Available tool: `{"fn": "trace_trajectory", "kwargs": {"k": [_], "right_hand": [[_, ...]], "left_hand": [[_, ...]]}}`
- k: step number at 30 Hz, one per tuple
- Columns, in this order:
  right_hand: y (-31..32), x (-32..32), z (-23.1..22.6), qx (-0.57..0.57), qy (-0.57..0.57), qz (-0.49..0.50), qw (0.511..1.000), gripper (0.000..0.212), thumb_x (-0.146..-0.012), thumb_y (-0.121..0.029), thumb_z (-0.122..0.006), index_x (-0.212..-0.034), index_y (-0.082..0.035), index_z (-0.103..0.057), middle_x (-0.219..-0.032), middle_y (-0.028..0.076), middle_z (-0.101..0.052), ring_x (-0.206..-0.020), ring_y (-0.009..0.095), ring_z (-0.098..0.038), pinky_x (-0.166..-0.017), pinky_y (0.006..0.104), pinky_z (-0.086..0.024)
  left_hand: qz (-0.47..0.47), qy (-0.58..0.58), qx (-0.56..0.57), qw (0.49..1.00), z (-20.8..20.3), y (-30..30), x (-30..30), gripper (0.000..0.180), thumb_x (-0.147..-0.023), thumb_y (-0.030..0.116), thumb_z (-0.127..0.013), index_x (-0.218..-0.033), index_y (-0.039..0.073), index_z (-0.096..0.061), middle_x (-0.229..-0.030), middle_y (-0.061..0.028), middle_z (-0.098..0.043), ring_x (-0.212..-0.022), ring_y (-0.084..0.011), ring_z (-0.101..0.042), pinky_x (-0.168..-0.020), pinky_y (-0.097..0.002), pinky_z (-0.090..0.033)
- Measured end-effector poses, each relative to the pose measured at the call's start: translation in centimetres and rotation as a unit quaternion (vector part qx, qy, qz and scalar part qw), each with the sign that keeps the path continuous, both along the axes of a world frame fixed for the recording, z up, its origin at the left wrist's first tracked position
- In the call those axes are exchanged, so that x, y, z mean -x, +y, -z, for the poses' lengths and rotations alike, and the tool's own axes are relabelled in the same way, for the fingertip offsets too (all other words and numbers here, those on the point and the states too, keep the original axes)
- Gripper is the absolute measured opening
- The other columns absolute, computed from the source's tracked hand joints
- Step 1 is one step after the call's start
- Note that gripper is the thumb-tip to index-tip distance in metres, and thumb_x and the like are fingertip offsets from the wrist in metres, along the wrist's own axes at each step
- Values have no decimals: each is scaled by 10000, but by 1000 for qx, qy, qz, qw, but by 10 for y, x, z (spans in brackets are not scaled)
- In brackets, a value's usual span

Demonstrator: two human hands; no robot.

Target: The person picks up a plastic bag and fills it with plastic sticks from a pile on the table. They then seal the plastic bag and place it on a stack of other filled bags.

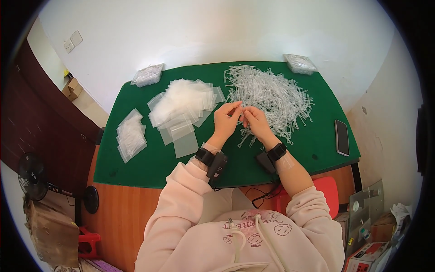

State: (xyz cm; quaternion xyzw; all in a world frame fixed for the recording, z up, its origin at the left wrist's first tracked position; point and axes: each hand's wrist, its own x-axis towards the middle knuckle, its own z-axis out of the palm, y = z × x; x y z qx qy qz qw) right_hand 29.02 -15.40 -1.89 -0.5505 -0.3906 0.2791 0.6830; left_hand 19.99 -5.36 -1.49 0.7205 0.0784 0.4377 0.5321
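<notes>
My left hand [225, 121] and my right hand [257, 123] meet above the near left edge of a pile of thin clear plastic sticks [272, 97]. Both are closed, fingertips pinched close together. Whatever lies between the fingers is too small and see-through to make out. Some sticks in the pile show small loops at their ends. Left of my hands, a heap of clear flat plastic bags [181, 102] spreads over the green tabletop [149, 172], with one bag [186, 143] lying toward me. Farther left is a smaller stack of filled clear bags [132, 135].
Clear plastic boxes stand at the back, one at the left [148, 75] and one at the right [300, 64]. A phone [342, 138] lies near the right edge. Below are a red stool [326, 195], a black fan [32, 174] and cartons [52, 233]. A wall [213, 31] borders the far side.
</notes>
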Motion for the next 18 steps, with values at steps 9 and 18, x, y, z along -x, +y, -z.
{"fn": "trace_trajectory", "kwargs": {"k": [9, 18], "right_hand": [[-3, 2, -6, 1, 31, 5, 1000, 158, -913, -115, -430, -926, -22, -558, -696, 1, -558, -511, 31, -409, -453, 174, -329], [-2, 1, -6, -5, 36, 18, 999, 148, -911, -116, -435, -913, -32, -557, -690, -2, -555, -507, 24, -392, -451, 171, -311]], "left_hand": [[39, -70, 108, 991, -1, -7, -3, 274, -814, 33, -606, -1084, -8, -583, -875, -60, -629, -742, -91, -587, -669, -220, -476], [33, -20, 54, 998, 2, -1, -3, 313, -808, 33, -616, -1109, -22, -552, -886, -67, -631, -747, -91, -588, -674, -219, -481]]}}
